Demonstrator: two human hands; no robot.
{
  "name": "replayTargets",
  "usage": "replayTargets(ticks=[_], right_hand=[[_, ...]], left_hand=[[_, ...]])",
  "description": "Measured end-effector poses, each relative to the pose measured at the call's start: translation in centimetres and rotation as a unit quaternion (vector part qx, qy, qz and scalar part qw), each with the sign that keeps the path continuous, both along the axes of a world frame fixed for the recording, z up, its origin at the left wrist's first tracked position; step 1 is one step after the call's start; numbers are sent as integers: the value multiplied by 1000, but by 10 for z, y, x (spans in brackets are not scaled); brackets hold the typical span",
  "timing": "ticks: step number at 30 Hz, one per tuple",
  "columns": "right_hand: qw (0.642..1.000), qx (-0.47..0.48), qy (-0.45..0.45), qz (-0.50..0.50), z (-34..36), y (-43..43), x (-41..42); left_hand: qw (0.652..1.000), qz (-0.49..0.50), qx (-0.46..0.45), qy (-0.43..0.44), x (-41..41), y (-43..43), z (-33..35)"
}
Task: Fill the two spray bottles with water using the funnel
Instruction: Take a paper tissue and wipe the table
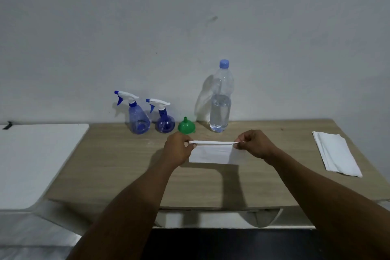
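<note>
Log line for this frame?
left hand, right hand: pinch paper towel | spray bottles: heads on | funnel: spout-up | water bottle: capped

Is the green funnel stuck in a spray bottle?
No, the green funnel stands spout up on the table, between the round spray bottle and the water bottle.

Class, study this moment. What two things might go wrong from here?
1. The tall spray bottle and the round spray bottle stand close together; unscrewing one head may topple the other.
2. The green funnel sits just behind the paper sheet pinched by the left hand and right hand; spreading the sheet might knock it.
</note>
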State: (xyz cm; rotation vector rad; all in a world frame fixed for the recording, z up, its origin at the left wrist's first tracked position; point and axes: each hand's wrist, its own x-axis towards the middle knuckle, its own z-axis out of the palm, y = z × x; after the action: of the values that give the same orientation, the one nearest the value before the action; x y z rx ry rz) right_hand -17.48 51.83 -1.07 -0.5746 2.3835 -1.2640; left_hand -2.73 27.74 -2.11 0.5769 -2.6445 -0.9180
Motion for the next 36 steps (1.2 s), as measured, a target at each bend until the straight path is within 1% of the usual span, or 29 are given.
replayTargets(ticks=[3, 6, 14, 20, 23, 27, 32, 36], right_hand=[[999, 28, 17, 22, 0, -8, -2], [998, 32, 31, 34, 2, -16, 2], [995, 31, 59, 69, -2, -45, 8], [992, 50, 48, 106, -2, -78, 16], [992, 39, 15, 116, 0, -101, 25], [994, 1, -59, 92, -2, -136, 47], [984, 26, -165, 57, -14, -188, 76], [982, 45, -177, 45, -26, -234, 92]], left_hand=[[1000, 8, -15, -15, 10, 1, 0], [999, 13, -29, -43, 19, -2, 3], [995, 70, -45, -56, 46, -11, 0], [996, 74, -7, -54, 62, -44, -3], [995, 71, 26, -60, 71, -67, -4], [992, 71, 66, -85, 85, -104, -8], [989, 56, 80, -110, 102, -165, -19], [986, 67, 101, -114, 116, -213, -30]])
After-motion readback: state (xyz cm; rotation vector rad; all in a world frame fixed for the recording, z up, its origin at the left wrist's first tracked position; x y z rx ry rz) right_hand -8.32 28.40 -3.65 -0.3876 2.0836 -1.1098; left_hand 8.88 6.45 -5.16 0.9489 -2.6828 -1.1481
